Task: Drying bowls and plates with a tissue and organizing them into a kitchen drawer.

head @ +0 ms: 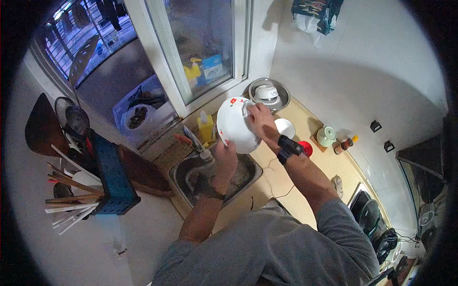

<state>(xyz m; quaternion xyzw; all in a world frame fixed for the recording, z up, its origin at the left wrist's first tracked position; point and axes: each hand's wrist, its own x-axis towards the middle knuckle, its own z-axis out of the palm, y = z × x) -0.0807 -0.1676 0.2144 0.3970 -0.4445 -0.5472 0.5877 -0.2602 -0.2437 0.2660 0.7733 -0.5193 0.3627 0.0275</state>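
Observation:
A white plate or shallow dish [234, 121] with red flower prints is held tilted above the stainless steel sink [258, 173]. My left hand [226, 161] grips its lower rim. At the upper right rim, my right hand [260, 119] presses a pale crumpled wad [247, 107] against the dish; whether it is cloth or plastic I cannot tell. Left of my left hand, the metal faucet [195, 140] reaches over the sink. Behind the faucet stands a yellow pump bottle [205, 127]. My left forearm and hand hide part of the sink.
Behind the dish, a steel basin [286, 93] holds white bowls [266, 92]. On the counter [277, 171] are a white bowl [285, 128], a red object [306, 148], a pale green lidded jar [326, 135] and a spice bottle [344, 146]. A blue utensil rack [113, 178] juts out at left.

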